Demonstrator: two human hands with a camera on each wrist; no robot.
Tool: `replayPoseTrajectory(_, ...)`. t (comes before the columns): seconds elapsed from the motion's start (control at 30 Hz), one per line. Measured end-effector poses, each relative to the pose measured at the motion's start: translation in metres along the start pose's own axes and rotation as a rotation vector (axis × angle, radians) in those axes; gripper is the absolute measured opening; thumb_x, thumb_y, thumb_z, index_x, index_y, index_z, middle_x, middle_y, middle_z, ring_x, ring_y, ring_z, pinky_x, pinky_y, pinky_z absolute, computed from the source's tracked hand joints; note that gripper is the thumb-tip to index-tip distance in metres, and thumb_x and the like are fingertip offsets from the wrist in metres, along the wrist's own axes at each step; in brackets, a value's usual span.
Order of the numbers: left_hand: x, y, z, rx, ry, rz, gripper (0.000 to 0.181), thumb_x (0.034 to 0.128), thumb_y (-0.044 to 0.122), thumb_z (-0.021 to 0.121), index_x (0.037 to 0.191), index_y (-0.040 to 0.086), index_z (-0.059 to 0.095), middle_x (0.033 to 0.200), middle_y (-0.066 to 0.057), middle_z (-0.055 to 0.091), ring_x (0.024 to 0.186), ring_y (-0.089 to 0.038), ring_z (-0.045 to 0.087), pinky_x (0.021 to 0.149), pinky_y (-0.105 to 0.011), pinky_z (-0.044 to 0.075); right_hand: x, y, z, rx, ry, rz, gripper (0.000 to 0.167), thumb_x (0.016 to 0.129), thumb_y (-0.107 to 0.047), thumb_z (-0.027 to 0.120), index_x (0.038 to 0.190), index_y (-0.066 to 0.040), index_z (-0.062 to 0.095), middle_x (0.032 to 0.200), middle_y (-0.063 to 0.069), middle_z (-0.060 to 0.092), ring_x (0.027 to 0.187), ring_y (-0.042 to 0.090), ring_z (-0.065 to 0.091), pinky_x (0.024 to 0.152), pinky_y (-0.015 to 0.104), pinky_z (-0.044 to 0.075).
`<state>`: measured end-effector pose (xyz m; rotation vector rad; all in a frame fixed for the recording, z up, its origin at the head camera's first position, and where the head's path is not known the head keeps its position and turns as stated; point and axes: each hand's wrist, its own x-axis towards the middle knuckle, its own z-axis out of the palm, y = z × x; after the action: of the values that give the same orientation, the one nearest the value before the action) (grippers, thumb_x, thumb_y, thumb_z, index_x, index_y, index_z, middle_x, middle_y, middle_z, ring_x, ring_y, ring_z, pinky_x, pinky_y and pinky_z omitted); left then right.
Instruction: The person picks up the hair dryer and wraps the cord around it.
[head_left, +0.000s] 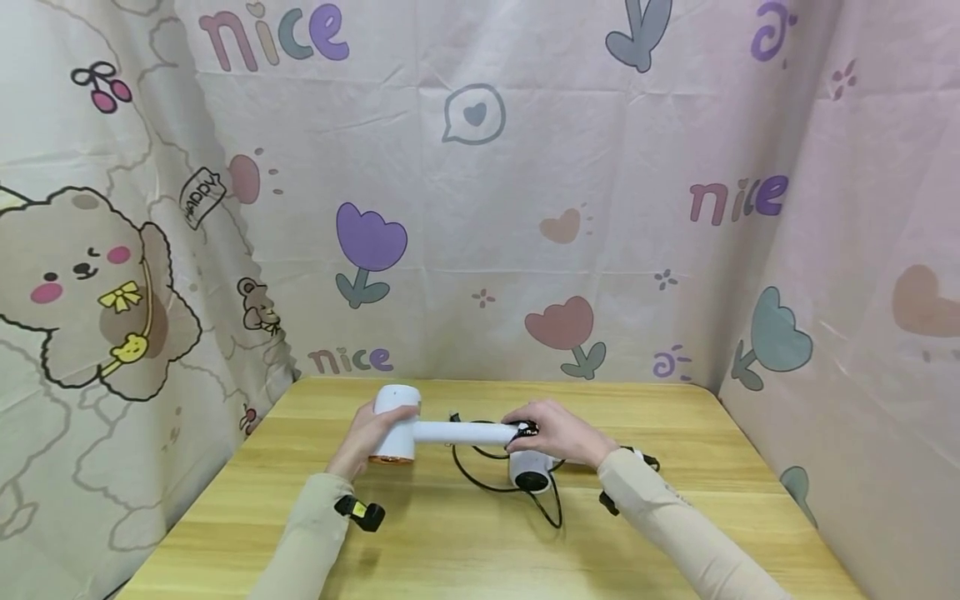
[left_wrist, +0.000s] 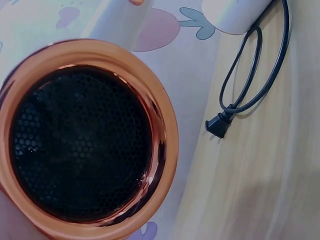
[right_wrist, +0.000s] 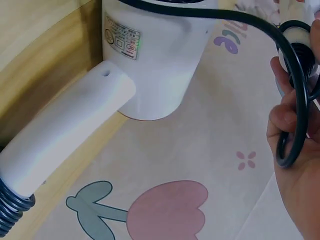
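A white hair dryer (head_left: 397,402) is held up level above the table by both hands. My left hand (head_left: 362,435) grips its barrel, thumb across the front; in the left wrist view its copper-coloured rim (left_wrist: 167,135) surrounds a dark mesh. At the other end of the handle (head_left: 465,432), my right hand (head_left: 562,431) pinches the tip, where black cord (right_wrist: 301,105) is wound and loops out. Below that hand lies a second white hair dryer (right_wrist: 155,70), with a label on its barrel and coiled cord (right_wrist: 12,212) around its handle end.
Black cord (head_left: 480,483) loops over the wooden table (head_left: 450,550) between the two dryers. A two-pin plug (left_wrist: 218,125) rests on the wood. Printed cloth (head_left: 480,208) hangs behind the table and at both sides.
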<state>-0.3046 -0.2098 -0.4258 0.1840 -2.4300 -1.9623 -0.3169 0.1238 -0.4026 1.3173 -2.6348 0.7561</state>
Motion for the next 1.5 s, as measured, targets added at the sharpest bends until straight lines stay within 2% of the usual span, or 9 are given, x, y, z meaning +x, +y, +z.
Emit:
replayPoseTrajectory(0.2,0.0,0.006,-0.001,0.06,0.002,0.034,0.073,0.0778,0.046,0.077,0.132,0.007,0.048,0.11,-0.018,0.064,0.078,-0.022,0.067,0.065,-0.036,0.06,-0.002,-0.008,-0.001,-0.197,0.044,-0.095,0.038,0.083,-0.033,0.078,0.116,-0.016,0.071,0.105,-0.008,0.071,0.085,0.008,0.059,0.072,0.022,0.049)
replayPoseTrajectory(0.37,-0.001,0.011,0.0,0.076,0.003,0.054,0.072,0.0785,0.042,0.078,0.133,0.007,0.047,0.112,-0.019,0.061,0.081,-0.023,0.065,0.066,-0.035,0.06,-0.001,-0.011,-0.001,-0.332,0.041,-0.141,0.038,0.082,-0.037,0.078,0.113,-0.016,0.071,0.102,-0.007,0.072,0.08,0.008,0.055,0.067,0.019,0.047)
replayPoseTrajectory(0.47,-0.003,0.012,0.002,0.069,0.002,0.066,0.073,0.0789,0.039,0.078,0.135,0.005,0.045,0.114,-0.02,0.06,0.083,-0.024,0.065,0.066,-0.036,0.06,-0.002,-0.011,0.001,-0.336,0.064,-0.09,0.049,0.081,-0.036,0.079,0.122,-0.014,0.066,0.103,-0.005,0.069,0.081,0.009,0.057,0.067,0.02,0.05)
replayPoseTrajectory(0.6,-0.005,0.012,0.003,0.065,0.007,0.08,0.077,0.0778,0.037,0.08,0.137,0.006,0.042,0.119,-0.021,0.057,0.086,-0.026,0.065,0.064,-0.038,0.061,-0.003,-0.008,0.008,-0.301,0.16,0.008,0.062,0.079,-0.032,0.081,0.132,-0.009,0.058,0.098,-0.003,0.06,0.075,0.007,0.055,0.063,0.02,0.049)
replayPoseTrajectory(0.87,-0.01,0.016,0.009,0.055,0.105,0.147,0.084,0.0753,0.036,0.083,0.139,0.004,0.039,0.12,-0.02,0.054,0.095,-0.028,0.062,0.068,-0.036,0.061,-0.002,-0.006,0.019,-0.424,0.362,0.03,0.035,0.073,-0.03,0.084,0.097,-0.01,0.068,0.078,-0.005,0.057,0.06,0.004,0.049,0.049,0.017,0.042)
replayPoseTrajectory(1.2,-0.016,0.015,0.018,0.116,0.149,0.12,0.085,0.0738,0.04,0.082,0.137,0.005,0.037,0.116,-0.022,0.055,0.09,-0.03,0.064,0.06,-0.034,0.061,-0.002,-0.002,0.023,-0.497,0.262,-0.011,0.03,0.077,-0.029,0.082,0.096,-0.012,0.066,0.079,-0.004,0.056,0.061,0.007,0.054,0.049,0.018,0.044)
replayPoseTrajectory(1.3,-0.015,0.013,0.019,0.118,0.163,0.112,0.085,0.074,0.04,0.082,0.137,0.005,0.038,0.117,-0.021,0.055,0.091,-0.03,0.063,0.061,-0.034,0.06,-0.003,-0.001,0.025,-0.529,0.271,-0.021,0.029,0.077,-0.028,0.082,0.096,-0.011,0.066,0.079,-0.004,0.056,0.06,0.007,0.053,0.048,0.017,0.044)
replayPoseTrajectory(1.4,-0.014,0.012,0.021,0.097,0.176,0.099,0.087,0.0746,0.041,0.082,0.139,0.004,0.037,0.119,-0.021,0.054,0.094,-0.03,0.063,0.064,-0.034,0.06,-0.001,-0.001,0.026,-0.551,0.352,-0.038,0.028,0.077,-0.024,0.083,0.095,-0.009,0.067,0.078,-0.003,0.059,0.059,0.007,0.053,0.046,0.017,0.043)
replayPoseTrajectory(1.5,-0.013,0.011,0.022,0.052,0.195,0.075,0.089,0.0754,0.043,0.081,0.142,0.004,0.035,0.121,-0.02,0.054,0.096,-0.03,0.062,0.067,-0.034,0.06,0.001,0.001,0.028,-0.582,0.482,-0.068,0.029,0.076,-0.02,0.083,0.098,-0.007,0.07,0.077,-0.001,0.062,0.057,0.008,0.055,0.044,0.017,0.042)
